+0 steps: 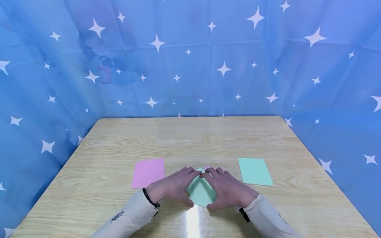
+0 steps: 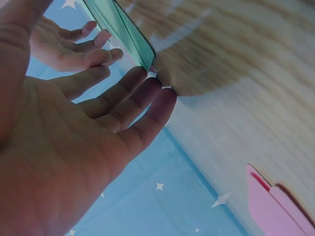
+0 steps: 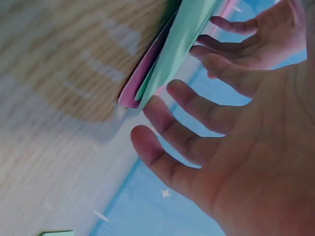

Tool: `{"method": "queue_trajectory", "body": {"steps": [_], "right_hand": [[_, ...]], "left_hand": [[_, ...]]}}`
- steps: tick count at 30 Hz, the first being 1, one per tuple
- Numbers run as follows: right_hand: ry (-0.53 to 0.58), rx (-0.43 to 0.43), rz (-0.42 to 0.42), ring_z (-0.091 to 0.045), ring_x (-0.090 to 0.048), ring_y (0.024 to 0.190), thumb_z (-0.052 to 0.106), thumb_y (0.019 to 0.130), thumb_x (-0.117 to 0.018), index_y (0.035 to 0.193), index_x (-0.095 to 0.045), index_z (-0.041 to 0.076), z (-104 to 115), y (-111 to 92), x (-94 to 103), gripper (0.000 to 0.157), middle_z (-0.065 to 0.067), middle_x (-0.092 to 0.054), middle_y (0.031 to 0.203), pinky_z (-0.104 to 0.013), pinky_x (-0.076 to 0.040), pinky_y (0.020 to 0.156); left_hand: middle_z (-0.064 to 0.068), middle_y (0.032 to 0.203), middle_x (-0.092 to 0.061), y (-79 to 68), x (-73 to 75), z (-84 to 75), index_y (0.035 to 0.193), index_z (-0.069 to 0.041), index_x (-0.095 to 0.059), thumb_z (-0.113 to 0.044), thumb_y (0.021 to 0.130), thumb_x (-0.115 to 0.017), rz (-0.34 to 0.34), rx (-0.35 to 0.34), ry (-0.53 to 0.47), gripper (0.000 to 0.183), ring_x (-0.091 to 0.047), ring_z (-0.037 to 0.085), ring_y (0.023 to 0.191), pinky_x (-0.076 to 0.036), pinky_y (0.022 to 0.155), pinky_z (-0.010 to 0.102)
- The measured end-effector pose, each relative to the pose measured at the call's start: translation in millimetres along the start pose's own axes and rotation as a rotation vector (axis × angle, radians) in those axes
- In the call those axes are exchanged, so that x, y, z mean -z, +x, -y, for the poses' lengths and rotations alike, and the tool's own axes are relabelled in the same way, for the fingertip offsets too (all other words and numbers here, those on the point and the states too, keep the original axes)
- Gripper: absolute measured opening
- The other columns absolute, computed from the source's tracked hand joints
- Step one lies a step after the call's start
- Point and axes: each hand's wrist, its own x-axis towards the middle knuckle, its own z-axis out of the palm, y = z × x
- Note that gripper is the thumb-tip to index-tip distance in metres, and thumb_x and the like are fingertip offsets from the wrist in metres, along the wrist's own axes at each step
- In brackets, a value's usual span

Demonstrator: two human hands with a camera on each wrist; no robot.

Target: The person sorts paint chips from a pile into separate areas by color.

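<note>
A small pile of thin squares lies mid-table between my hands, a mint-green square (image 1: 203, 191) on top. From beneath it shows a pink square (image 3: 139, 88), its edge visible in the right wrist view. My left hand (image 1: 176, 186) arches over the pile's left side, fingers loosely bent and fingertips close to its edge. On the other side, my right hand (image 1: 228, 189) mirrors it, with spread fingers at the right edge. The index fingers nearly meet above the far corner, while both thumbs point at the near corner.
To the left lies a flat pink square (image 1: 148, 173), seen as layered pieces in the left wrist view. Another mint-green square (image 1: 255, 171) lies to the right. Behind the wooden table (image 1: 190, 138) hangs a blue star-patterned cloth (image 1: 190, 66).
</note>
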Motion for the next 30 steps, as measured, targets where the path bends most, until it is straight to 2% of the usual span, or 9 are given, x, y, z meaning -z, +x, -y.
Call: {"method": "queue_trajectory", "body": {"steps": [4, 8, 11, 15, 22, 30], "right_hand": [[0.037, 0.020, 0.008, -0.022, -0.049, 0.110, 0.043, 0.066, -0.085, 0.140, -0.052, 0.013, -1.9, 1.8, -0.3, 0.086, -0.003, -0.055, 0.133, -0.042, -0.048, 0.085], [0.004, 0.051, -0.029, -0.023, -0.050, 0.117, 0.044, 0.067, -0.083, 0.131, -0.056, 0.013, -3.1, 5.2, 4.8, 0.076, -0.002, -0.058, 0.131, -0.045, -0.047, 0.094], [-0.021, 0.061, -0.060, -0.026, -0.051, 0.124, 0.044, 0.069, -0.082, 0.126, -0.059, 0.014, -5.0, 6.5, 13.2, 0.068, -0.004, -0.058, 0.135, -0.048, -0.047, 0.100], [0.007, 0.047, -0.093, -0.027, -0.051, 0.131, 0.041, 0.073, -0.082, 0.122, -0.060, 0.015, -9.8, 5.6, 25.9, 0.060, -0.008, -0.055, 0.144, -0.046, -0.051, 0.099], [0.047, -0.059, -0.100, -0.031, -0.049, 0.134, 0.045, 0.073, -0.087, 0.124, -0.061, 0.019, -25.1, -10.3, 40.8, 0.063, -0.008, -0.052, 0.149, -0.049, -0.049, 0.101], [0.060, -0.119, -0.095, -0.034, -0.044, 0.140, 0.043, 0.076, -0.088, 0.133, -0.061, 0.021, -52.3, -27.7, 69.4, 0.067, -0.010, -0.046, 0.155, -0.050, -0.052, 0.095]], "left_hand": [[0.004, 0.141, -0.053, -1.9, -1.1, 0.8, 0.152, -0.011, -0.042, -0.031, 0.072, -0.093, -0.003, -0.003, 0.003, 0.097, -0.048, 0.016, 0.126, -0.049, 0.101, 0.030], [0.004, 0.138, -0.053, -2.6, 0.9, 2.2, 0.143, -0.012, -0.051, -0.031, 0.074, -0.091, -0.028, -0.015, 0.036, 0.082, -0.050, 0.016, 0.122, -0.049, 0.097, 0.028], [0.006, 0.135, -0.052, -1.7, 6.9, 1.9, 0.134, -0.011, -0.057, -0.032, 0.075, -0.089, -0.064, -0.026, 0.047, 0.071, -0.051, 0.016, 0.113, -0.050, 0.090, 0.024], [0.012, 0.138, -0.051, 2.2, 17.9, -0.6, 0.131, -0.008, -0.059, -0.033, 0.075, -0.087, -0.109, -0.032, 0.064, 0.068, -0.052, 0.019, 0.113, -0.051, 0.088, 0.024], [0.017, 0.144, -0.047, 24.5, 28.1, -14.6, 0.132, -0.007, -0.059, -0.033, 0.076, -0.085, -0.137, -0.074, 0.047, 0.067, -0.051, 0.025, 0.124, -0.051, 0.093, 0.027], [0.018, 0.148, -0.046, 62.0, 47.4, -39.6, 0.134, -0.007, -0.059, -0.039, 0.079, -0.084, -0.131, -0.102, 0.170, 0.069, -0.052, 0.026, 0.125, -0.051, 0.093, 0.027]]}}
